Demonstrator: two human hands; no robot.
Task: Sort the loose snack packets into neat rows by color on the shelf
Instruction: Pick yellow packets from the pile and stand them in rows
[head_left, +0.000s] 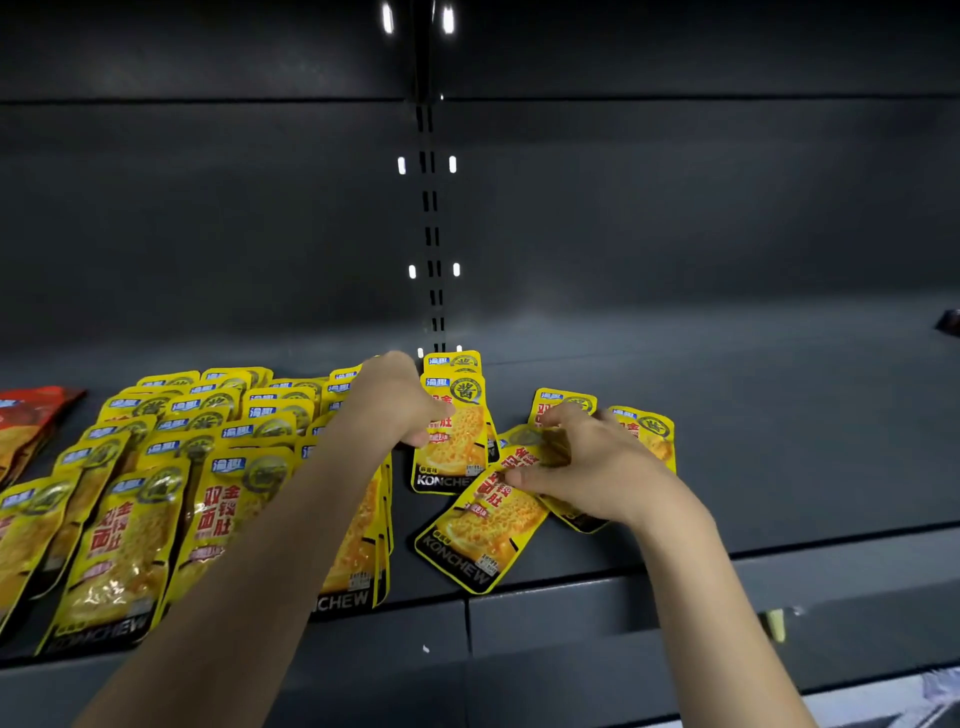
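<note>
Yellow snack packets lie in overlapping rows (171, 467) across the left half of the dark shelf (779, 467). My left hand (400, 400) reaches over them and pinches the upper part of a straight yellow packet (457, 457) in a short stack at the centre. A tilted yellow packet (488, 530) lies loose in front of it. My right hand (582, 462) rests on that tilted packet's top, thumb against it, fingers curled over a small heap of loose yellow packets (644, 431). Red packets (31, 421) sit at the far left.
The shelf's front lip (571, 608) runs below the packets, with a yellowish tag (775, 623) on it at the right. A slotted upright (431, 234) divides the back wall. A dark object (948, 322) shows at the far right edge.
</note>
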